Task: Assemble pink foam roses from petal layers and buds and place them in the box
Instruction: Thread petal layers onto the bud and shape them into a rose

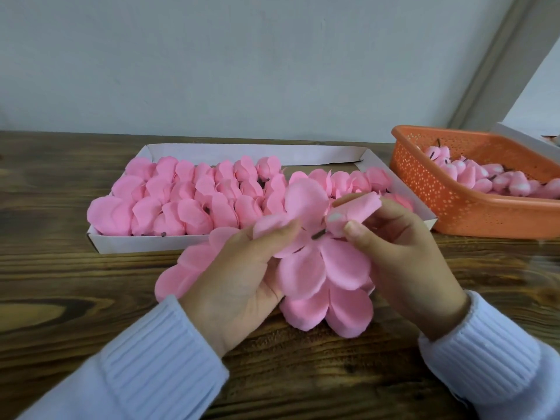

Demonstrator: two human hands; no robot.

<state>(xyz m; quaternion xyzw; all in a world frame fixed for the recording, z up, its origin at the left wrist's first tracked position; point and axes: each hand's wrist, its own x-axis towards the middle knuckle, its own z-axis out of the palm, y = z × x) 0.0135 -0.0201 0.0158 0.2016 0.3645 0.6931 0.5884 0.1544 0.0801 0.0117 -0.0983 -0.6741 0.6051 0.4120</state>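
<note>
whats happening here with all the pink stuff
A person is putting a foam rose together. The left hand holds a stack of petal layers over the wooden table, while the right hand pinches a bud at their centre. The white box behind holds rows of roses; an orange basket holds more buds.

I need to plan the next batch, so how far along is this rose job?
Done: the box holds rows of finished roses and looks nearly full. In hand: the left hand grips a petal layer while the right hand pinches a bud, its stem at the layer's centre. Left: more buds wait in the orange basket, and loose petal layers lie under the hands.
</note>
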